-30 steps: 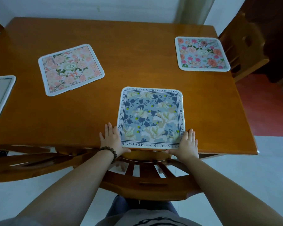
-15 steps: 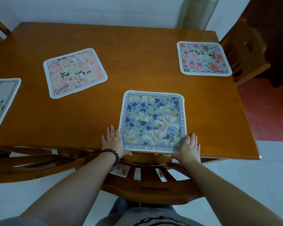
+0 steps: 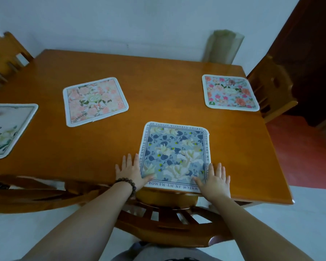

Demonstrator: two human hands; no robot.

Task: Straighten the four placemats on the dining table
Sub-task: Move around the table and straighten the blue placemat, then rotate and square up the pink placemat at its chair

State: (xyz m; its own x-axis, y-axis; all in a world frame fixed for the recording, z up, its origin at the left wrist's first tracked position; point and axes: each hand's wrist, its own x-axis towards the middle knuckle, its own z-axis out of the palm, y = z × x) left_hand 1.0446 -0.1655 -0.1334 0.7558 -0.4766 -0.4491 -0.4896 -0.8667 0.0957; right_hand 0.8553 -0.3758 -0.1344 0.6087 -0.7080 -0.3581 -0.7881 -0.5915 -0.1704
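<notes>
Both hands, left hand (image 3: pixel 129 172) and right hand (image 3: pixel 214 178), lie flat, fingers straight, flanking your blue placemat (image 3: pixel 174 157) at the counter (image 3: pixel 158 91) edge; uneven pressure could skew it.

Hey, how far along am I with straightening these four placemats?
In hand: the blue placemat lies square to the near table edge, left hand and right hand flat on its corners. Left: the pink placemat sits skewed. The far right placemat looks nearly straight; the left-edge placemat is cut off.
</notes>
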